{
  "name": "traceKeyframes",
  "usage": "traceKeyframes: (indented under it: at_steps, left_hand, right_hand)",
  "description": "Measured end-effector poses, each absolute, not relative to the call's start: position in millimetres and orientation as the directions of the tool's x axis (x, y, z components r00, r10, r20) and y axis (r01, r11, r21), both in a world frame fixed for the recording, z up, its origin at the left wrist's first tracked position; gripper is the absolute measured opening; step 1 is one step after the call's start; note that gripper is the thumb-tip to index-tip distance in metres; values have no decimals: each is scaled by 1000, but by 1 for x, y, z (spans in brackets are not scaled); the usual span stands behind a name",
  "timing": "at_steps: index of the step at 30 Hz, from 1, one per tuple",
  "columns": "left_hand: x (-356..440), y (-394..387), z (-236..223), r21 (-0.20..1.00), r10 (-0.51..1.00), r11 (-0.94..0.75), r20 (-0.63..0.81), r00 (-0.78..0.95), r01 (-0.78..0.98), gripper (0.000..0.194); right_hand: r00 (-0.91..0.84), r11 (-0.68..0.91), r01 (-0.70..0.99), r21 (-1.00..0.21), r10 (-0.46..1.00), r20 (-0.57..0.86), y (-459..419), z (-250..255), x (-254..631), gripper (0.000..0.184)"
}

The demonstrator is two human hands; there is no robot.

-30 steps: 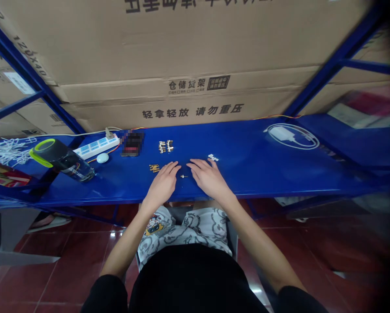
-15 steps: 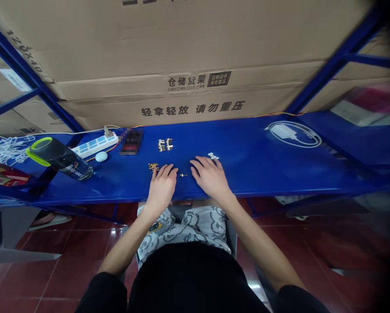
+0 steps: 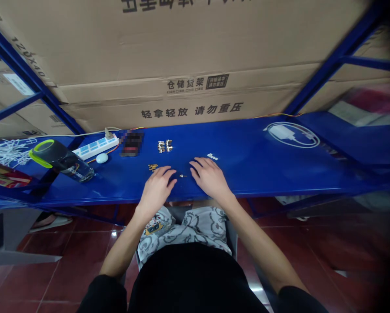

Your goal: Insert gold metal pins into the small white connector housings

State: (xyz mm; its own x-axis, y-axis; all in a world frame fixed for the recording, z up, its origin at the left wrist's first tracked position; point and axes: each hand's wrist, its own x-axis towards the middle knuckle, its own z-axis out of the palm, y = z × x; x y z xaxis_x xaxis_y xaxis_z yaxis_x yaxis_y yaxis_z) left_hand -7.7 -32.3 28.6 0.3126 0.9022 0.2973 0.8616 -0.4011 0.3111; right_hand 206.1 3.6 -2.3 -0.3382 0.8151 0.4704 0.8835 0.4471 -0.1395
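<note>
On the blue shelf top (image 3: 247, 174), my left hand (image 3: 157, 186) is open with its fingers apart, just in front of a small pile of brass-coloured pieces (image 3: 153, 167). My right hand (image 3: 211, 176) also lies open, fingers spread, close to a cluster of little white pieces (image 3: 212, 156). Between the two hands lies one small pin-like part (image 3: 183, 176) with a white middle and a thin metal end; neither hand touches it. Farther back, two short rows of small metal-and-white parts (image 3: 165, 146) lie side by side. Both hands hold nothing that I can see.
A dark bottle (image 3: 64, 161) with a green loop leans at the left, near a white power strip (image 3: 95, 148) and a pale rounded object (image 3: 101, 158). A white charger with cable (image 3: 284, 131) lies at the right. Large cardboard boxes (image 3: 188, 52) stand behind.
My left hand has turned slightly and drawn back a little from the brass-coloured pieces, showing more of them. My right hand stays nearly still. The view has tilted slightly.
</note>
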Motion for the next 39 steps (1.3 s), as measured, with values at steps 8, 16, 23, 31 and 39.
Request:
traceKeyframes:
  at_steps: [8, 16, 23, 31, 39]
  left_hand:
    - [-53, -23, 48, 274, 957, -189, 267, 114, 943, 16]
    - [-46, -17, 40, 243, 953, -201, 273, 132, 949, 11]
    - [-45, -15, 36, 280, 940, -235, 308, 145, 931, 12]
    - [-25, -3, 21, 559, 914, -379, 353, 202, 738, 13]
    - [1, -10, 13, 525, 841, -497, 487, 235, 691, 20]
  right_hand:
    - [-353, 516, 819, -252, 798, 488, 6, 0, 208, 42]
    - [-243, 349, 922, -165, 857, 454, 8, -4, 210, 40]
    - [-231, 362, 913, -187, 838, 494, 11, -9, 212, 41]
    - [-216, 340, 923, -181, 846, 487, 11, -6, 214, 40]
    - [-263, 512, 733, -448, 820, 508, 8, 5, 214, 27]
